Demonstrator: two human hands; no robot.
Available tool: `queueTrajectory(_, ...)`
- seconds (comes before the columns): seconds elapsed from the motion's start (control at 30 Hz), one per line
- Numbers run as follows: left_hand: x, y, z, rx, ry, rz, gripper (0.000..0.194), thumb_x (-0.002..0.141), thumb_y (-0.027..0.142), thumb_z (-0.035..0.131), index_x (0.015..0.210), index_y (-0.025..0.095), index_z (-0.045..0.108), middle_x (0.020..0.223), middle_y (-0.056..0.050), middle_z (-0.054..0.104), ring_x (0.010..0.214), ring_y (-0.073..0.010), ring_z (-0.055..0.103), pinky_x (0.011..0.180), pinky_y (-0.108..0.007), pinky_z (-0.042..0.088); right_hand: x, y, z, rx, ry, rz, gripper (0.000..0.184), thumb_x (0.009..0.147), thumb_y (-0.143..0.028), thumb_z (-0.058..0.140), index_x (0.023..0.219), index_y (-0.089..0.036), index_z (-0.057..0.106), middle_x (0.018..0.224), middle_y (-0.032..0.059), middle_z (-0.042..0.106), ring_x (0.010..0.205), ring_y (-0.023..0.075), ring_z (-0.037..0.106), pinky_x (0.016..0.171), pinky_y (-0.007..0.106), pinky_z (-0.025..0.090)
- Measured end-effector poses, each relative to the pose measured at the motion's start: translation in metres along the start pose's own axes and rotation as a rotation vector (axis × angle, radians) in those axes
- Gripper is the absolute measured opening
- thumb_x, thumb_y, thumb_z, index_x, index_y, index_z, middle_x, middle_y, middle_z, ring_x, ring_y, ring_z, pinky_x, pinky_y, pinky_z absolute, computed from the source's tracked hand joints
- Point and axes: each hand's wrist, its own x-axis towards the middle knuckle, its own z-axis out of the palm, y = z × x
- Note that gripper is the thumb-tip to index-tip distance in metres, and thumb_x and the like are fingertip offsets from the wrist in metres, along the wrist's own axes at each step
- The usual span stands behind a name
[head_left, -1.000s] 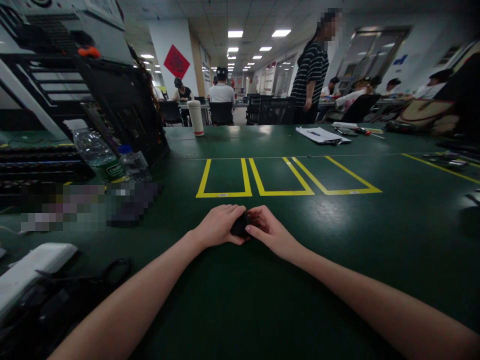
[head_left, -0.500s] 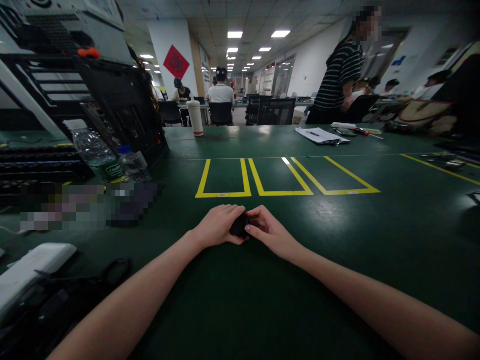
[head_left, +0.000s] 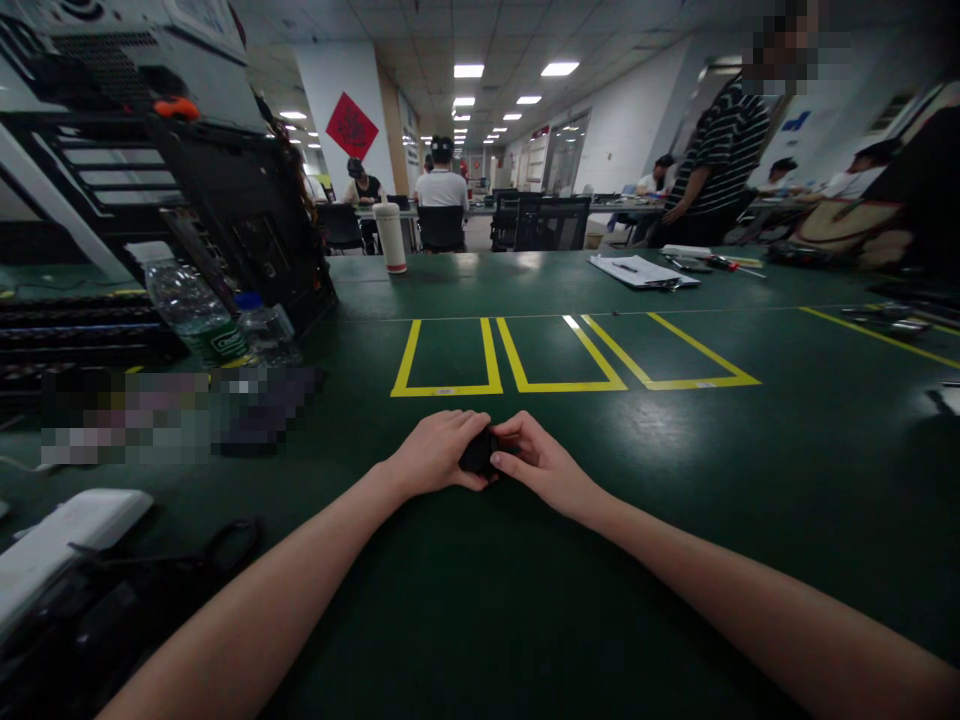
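Observation:
Between my two hands is a small black object (head_left: 478,455), low over the green tabletop (head_left: 480,600); fingers cover much of it and its kind cannot be made out. My left hand (head_left: 439,450) wraps round its left side, with the thumb below and the fingers over the top. From the right, my right hand (head_left: 541,462) pinches the object's edge between thumb and fingertips. Just beyond my hands, yellow tape (head_left: 446,390) marks several open-ended boxes on the table.
At left stand a computer case (head_left: 247,220), a plastic bottle (head_left: 191,305), a white power strip (head_left: 82,540) and black cables (head_left: 112,610). Farther back are a white cup (head_left: 391,238), a clipboard with paper (head_left: 641,271) and a screwdriver (head_left: 724,263). A person in a striped shirt (head_left: 720,150) stands beyond.
My hands hold the black object in nearly the same pose. The person in the striped shirt has moved to the right.

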Motion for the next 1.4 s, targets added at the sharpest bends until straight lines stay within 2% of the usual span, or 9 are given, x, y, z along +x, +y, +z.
queueTrajectory(0.2,0.0001,0.0,0.0001,-0.001,-0.005,0.003,0.053,0.065,0.036,0.066,0.106,0.017,0.039,0.099,-0.006,0.055,0.088,-0.0211,0.054,0.076,-0.033,0.04,-0.0011,-0.003,-0.0006,-0.045,-0.004,0.043,0.026,0.08,-0.022,0.052,0.104,-0.023,0.043,0.107,0.0038,0.048,0.101,0.0188,0.05,0.084,0.039,0.045)
queueTrajectory(0.37,-0.0005,-0.0004,0.0001,-0.009,0.005,0.007,0.055,0.062,0.034,0.069,0.106,0.018,0.039,0.1,-0.006,0.055,0.089,-0.0213,0.053,0.078,-0.033,0.04,-0.0043,-0.0066,-0.0015,-0.094,-0.023,-0.027,0.03,0.076,-0.018,0.056,0.103,-0.024,0.043,0.109,0.0025,0.045,0.103,0.0187,0.048,0.084,0.038,0.045)
queueTrajectory(0.6,-0.0007,0.0003,-0.0007,-0.02,0.003,0.001,0.051,0.065,0.035,0.066,0.105,0.018,0.04,0.097,-0.005,0.055,0.086,-0.0206,0.054,0.075,-0.032,0.04,-0.0006,-0.0001,0.0,-0.011,-0.001,0.004,0.019,0.08,-0.024,0.052,0.097,-0.024,0.044,0.101,0.0015,0.049,0.094,0.0176,0.053,0.078,0.037,0.049)
queueTrajectory(0.77,-0.0004,0.0002,-0.0002,0.002,0.005,0.007,0.053,0.064,0.035,0.067,0.105,0.017,0.041,0.097,-0.006,0.056,0.087,-0.0219,0.054,0.075,-0.033,0.041,0.0007,0.0003,0.0002,-0.02,0.02,0.033,0.027,0.078,-0.023,0.054,0.103,-0.023,0.043,0.105,0.0032,0.049,0.101,0.0191,0.05,0.083,0.039,0.046)
queueTrajectory(0.87,-0.0002,-0.0006,0.0005,-0.001,0.013,0.014,0.055,0.063,0.035,0.068,0.106,0.016,0.04,0.099,-0.006,0.056,0.088,-0.0221,0.054,0.076,-0.033,0.041,-0.0011,-0.0031,-0.0007,-0.043,-0.01,0.05,0.027,0.079,-0.024,0.053,0.104,-0.022,0.043,0.107,0.0038,0.048,0.102,0.0192,0.05,0.086,0.04,0.044)
queueTrajectory(1.0,0.0002,-0.0008,0.0007,-0.001,0.019,0.02,0.056,0.061,0.033,0.07,0.105,0.016,0.041,0.098,-0.007,0.056,0.089,-0.0225,0.054,0.077,-0.033,0.041,-0.004,-0.005,-0.0014,-0.066,-0.017,-0.008,0.031,0.075,-0.018,0.058,0.102,-0.024,0.042,0.108,0.0024,0.047,0.103,0.0185,0.049,0.086,0.038,0.043)
queueTrajectory(1.23,0.0002,0.0007,-0.0003,-0.008,0.009,0.001,0.05,0.065,0.034,0.066,0.105,0.018,0.04,0.097,-0.005,0.056,0.087,-0.0214,0.055,0.075,-0.033,0.041,-0.0013,0.0005,0.0,0.005,-0.004,-0.006,0.02,0.079,-0.025,0.053,0.097,-0.023,0.044,0.102,0.0018,0.049,0.095,0.0173,0.052,0.079,0.036,0.047)
queueTrajectory(1.4,-0.0003,0.0003,-0.0002,-0.015,0.016,0.014,0.052,0.064,0.034,0.066,0.106,0.018,0.04,0.098,-0.005,0.055,0.087,-0.021,0.054,0.075,-0.033,0.041,-0.0008,-0.0018,-0.0003,-0.035,0.021,0.033,0.028,0.079,-0.025,0.054,0.105,-0.023,0.043,0.108,0.0036,0.048,0.102,0.019,0.049,0.086,0.04,0.043)
